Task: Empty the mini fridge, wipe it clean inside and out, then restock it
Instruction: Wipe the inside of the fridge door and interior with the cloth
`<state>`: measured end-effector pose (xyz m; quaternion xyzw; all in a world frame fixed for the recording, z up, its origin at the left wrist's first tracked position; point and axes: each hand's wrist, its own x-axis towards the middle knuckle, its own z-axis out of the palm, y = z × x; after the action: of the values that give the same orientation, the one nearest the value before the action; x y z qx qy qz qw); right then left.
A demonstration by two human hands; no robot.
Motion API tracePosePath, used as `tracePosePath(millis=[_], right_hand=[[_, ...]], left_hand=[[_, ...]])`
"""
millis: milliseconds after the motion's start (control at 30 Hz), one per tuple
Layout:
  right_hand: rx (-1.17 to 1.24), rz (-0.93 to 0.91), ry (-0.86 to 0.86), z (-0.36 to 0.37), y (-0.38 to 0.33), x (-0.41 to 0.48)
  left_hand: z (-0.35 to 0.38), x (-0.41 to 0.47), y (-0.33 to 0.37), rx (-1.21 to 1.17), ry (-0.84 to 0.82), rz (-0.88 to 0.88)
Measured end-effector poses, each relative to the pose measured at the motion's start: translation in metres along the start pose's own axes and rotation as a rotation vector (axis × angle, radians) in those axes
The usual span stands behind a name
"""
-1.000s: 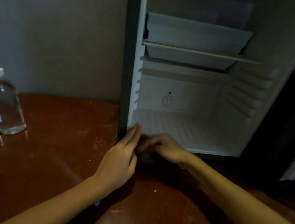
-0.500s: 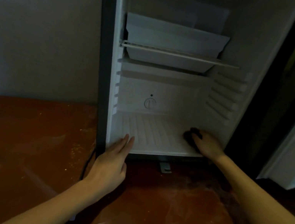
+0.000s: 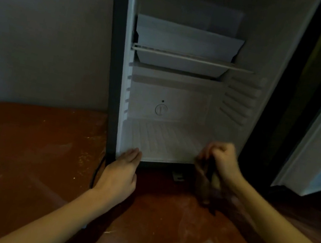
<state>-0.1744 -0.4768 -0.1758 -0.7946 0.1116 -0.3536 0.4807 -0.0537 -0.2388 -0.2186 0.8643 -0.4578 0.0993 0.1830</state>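
The empty white-lined mini fridge (image 3: 180, 97) stands open on the reddish-brown wooden counter (image 3: 33, 153). The left hand (image 3: 121, 170), fingers straight, steadies its seven-o'clock corner while the right hand (image 3: 223, 159) grips what seems a dark cloth (image 3: 206, 184) at four o'clock, for wiping.

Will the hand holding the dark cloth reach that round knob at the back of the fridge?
Probably yes. The right hand, gripping the dark cloth, is at the open front of the fridge; the floor between it and the round knob lies bare, and the shelf sits above that path.
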Motion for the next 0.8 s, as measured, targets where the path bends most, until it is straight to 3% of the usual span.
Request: tracePosePath(millis=[33, 100, 167, 233, 400, 500, 600, 700, 767, 800], right_hand=[[-0.008, -0.024, 0.170, -0.008, 0.002, 0.015], [-0.273, -0.019, 0.260, -0.016, 0.013, 0.042], [-0.549, 0.098, 0.126, -0.010, 0.045, 0.060], [-0.671, 0.207, 0.009, 0.003, 0.068, 0.071], [-0.630, 0.255, -0.051, 0.035, 0.064, 0.096], [-0.651, 0.203, -0.215, 0.050, 0.043, 0.080], [-0.705, -0.018, -0.428, 0.064, 0.019, 0.042], [-0.605, -0.183, -0.750, 0.065, -0.011, 0.003], [-0.540, -0.091, -0.925, 0.048, -0.018, -0.001], [-0.511, -0.020, -0.876, 0.035, -0.016, 0.007]], left_hand=[[-0.001, -0.001, -0.001, 0.005, 0.004, 0.010], [-0.003, -0.001, -0.001, 0.003, -0.002, 0.023], [-0.005, 0.001, -0.002, -0.006, 0.002, 0.017], [-0.006, 0.001, -0.002, -0.011, 0.002, 0.016], [-0.006, 0.000, -0.004, -0.008, -0.010, 0.038], [-0.007, 0.002, -0.007, -0.020, -0.006, 0.040], [-0.006, 0.003, -0.006, -0.048, 0.021, 0.020], [-0.007, 0.002, -0.002, -0.084, 0.035, -0.001], [-0.011, -0.002, -0.002, -0.100, 0.032, -0.005], [-0.014, -0.005, -0.004, -0.091, 0.031, -0.001]])
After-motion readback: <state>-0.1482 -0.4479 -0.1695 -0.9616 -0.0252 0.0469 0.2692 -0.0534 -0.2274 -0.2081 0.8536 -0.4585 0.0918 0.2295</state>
